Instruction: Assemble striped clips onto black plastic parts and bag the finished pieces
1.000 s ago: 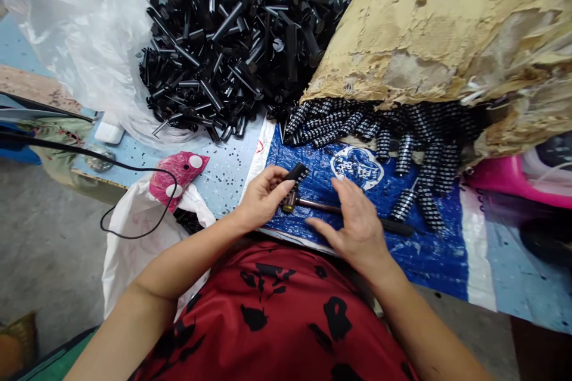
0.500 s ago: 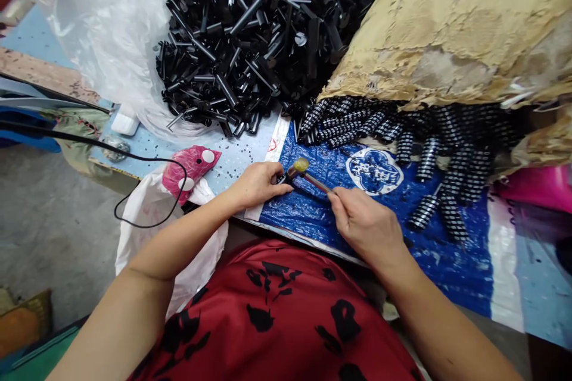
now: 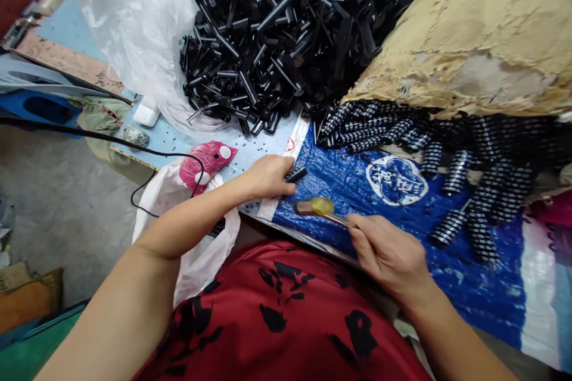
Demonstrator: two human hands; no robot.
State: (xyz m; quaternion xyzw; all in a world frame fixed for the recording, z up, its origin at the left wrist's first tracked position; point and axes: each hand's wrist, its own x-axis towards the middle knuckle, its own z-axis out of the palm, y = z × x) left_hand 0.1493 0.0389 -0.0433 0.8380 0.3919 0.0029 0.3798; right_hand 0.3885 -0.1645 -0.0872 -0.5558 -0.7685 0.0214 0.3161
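My left hand point(image 3: 270, 177) is closed with thumb and fingers around a short black tube point(image 3: 297, 175), whose end sticks out to the right over the blue sheet point(image 3: 330, 190). In my right hand point(image 3: 391, 250) is the thin handle of a small hammer point(image 3: 308, 208). Its head has a yellow lump where it meets the handle and hangs just right of and below the tube, apart from it. Right of my hands lie several black rollers with pale checkered rows point(image 3: 451, 226). A big heap of black tubular parts point(image 3: 250, 47) rises behind my left hand.
A torn yellowish sack point(image 3: 456, 36) covers part of the rollers. Clear plastic sheeting point(image 3: 134, 30) lies at the back left. A pink bag with white spots point(image 3: 210, 164) sits above an open white sack point(image 3: 214, 268). A black cable point(image 3: 111, 141) crosses the left side.
The hammer has moved away from the black tube, down and towards me. My left hand still holds the tube. The whole view has shifted slightly.
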